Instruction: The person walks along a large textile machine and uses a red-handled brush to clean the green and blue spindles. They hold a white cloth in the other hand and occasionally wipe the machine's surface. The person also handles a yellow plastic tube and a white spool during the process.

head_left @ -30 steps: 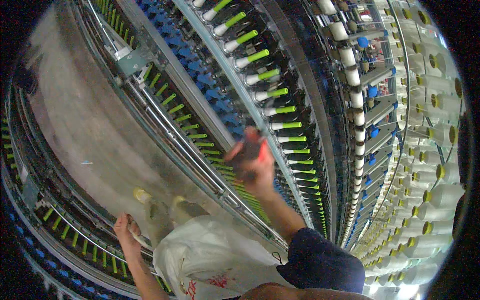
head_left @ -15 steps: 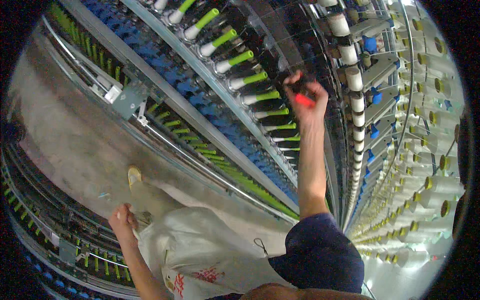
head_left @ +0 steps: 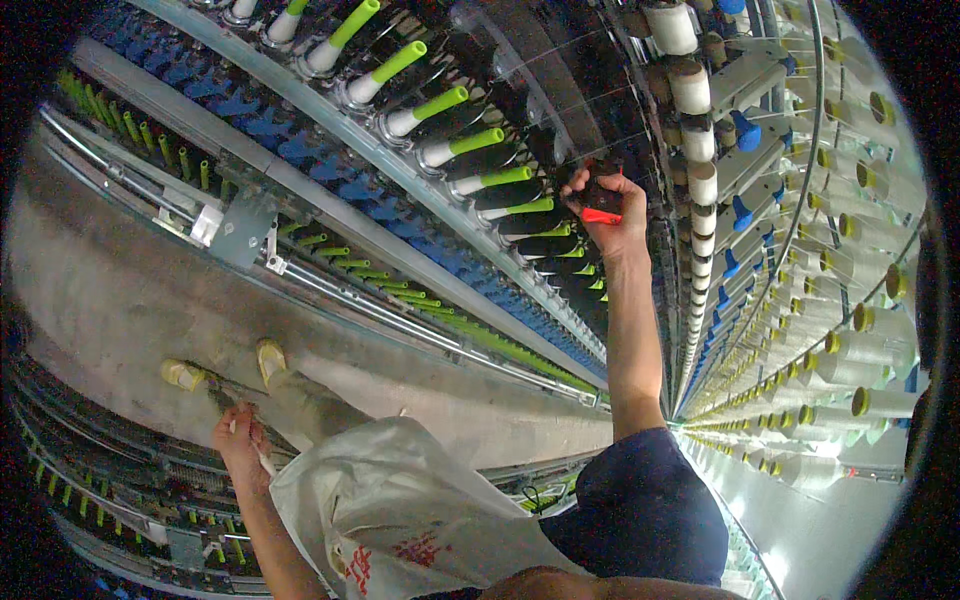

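Note:
My right hand [head_left: 618, 215] is reached out over the spinning machine, fingers curled round a small red-and-black tool [head_left: 600, 215] whose exact kind I cannot make out. Just left of it runs a slanting row of green-tipped bobbins [head_left: 440, 110] with white yarn wound on their lower parts. Low at my left side, my left hand [head_left: 242, 440] is closed, its fingertips pressed together. Something pale shows by its palm, too small to name. A white apron [head_left: 400, 500] hangs close to that hand.
White rollers [head_left: 690, 88] line the machine to the right, beside blue knobs [head_left: 744, 130] and racks of large white yarn cones [head_left: 860, 230]. On the left run a metal rail [head_left: 350, 290] and a grey bracket [head_left: 243, 235]. Another machine [head_left: 110, 480] stands behind the floor aisle [head_left: 130, 300].
The bobbin row has shifted up and left in view. My right hand stays over the machine with the red-and-black tool. A second shoe now shows on the floor; my left hand remains low.

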Demonstrator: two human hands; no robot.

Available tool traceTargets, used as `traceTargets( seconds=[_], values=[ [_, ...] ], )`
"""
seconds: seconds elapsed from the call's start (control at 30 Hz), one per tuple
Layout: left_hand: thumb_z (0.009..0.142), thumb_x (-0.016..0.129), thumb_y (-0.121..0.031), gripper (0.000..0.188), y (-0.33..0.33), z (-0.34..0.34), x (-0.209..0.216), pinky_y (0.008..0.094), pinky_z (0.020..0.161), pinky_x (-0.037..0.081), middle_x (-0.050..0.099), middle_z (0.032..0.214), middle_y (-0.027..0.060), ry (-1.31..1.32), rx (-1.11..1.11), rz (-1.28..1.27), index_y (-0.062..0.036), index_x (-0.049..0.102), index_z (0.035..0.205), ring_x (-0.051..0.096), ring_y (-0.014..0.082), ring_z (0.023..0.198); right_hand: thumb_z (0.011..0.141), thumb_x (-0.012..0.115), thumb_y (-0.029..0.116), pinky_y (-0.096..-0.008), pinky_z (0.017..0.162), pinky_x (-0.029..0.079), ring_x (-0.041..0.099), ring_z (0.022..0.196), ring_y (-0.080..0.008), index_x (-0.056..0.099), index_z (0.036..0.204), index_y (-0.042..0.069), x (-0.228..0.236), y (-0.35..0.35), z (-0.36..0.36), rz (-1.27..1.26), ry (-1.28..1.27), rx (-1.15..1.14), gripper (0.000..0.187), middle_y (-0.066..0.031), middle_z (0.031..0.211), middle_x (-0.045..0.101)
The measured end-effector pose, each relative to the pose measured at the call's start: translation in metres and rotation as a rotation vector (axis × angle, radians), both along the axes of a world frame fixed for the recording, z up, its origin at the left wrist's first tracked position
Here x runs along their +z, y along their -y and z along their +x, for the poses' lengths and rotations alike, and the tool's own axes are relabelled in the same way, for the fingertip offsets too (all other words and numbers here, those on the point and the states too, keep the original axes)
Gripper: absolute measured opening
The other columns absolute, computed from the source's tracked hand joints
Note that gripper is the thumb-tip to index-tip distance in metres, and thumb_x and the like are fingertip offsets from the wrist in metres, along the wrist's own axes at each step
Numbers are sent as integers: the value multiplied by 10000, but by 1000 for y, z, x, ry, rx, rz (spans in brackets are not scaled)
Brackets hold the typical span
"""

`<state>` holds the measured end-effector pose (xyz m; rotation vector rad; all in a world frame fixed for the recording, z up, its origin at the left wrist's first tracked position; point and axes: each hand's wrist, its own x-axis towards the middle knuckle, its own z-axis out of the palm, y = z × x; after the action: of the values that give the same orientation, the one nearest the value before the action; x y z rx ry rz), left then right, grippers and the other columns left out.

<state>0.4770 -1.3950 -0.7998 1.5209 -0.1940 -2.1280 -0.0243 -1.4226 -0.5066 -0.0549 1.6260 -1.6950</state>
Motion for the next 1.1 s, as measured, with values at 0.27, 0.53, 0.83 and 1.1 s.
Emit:
traceTargets(
  seconds=[0.27,0.53,0.83,1.1],
  values=[
    [914,615,-232,222,43,6,28,207,391,339,621,833,34,-43,-160,-67,-44,596,1030,439,43,483,843,501,238,-331,491,496,593,661,-204,514,1120,87,-39,-66,118,201,-217,71,316,-108,883,645],
    [956,530,-325,425,98,-81,131,154,473,348,668,1052,53,-231,-109,-408,-107,506,1320,446,-16,571,691,569,-30,-386,930,436,592,945,-256,412,1236,73,-119,-179,331,335,-487,270,576,-112,1092,602],
    [934,578,-270,360,95,-50,107,150,394,306,673,930,35,-81,-98,-338,-69,570,1233,451,-14,532,716,523,166,-445,788,496,592,807,-284,499,1140,32,-30,-75,92,154,-396,93,445,-135,875,581],
    [946,561,-176,244,54,-27,61,192,350,294,517,618,-32,51,-59,-175,-19,617,1124,405,30,434,698,498,103,-430,755,449,524,718,-273,500,834,10,-5,2,-7,94,-36,93,165,-137,782,553]
  ],
)
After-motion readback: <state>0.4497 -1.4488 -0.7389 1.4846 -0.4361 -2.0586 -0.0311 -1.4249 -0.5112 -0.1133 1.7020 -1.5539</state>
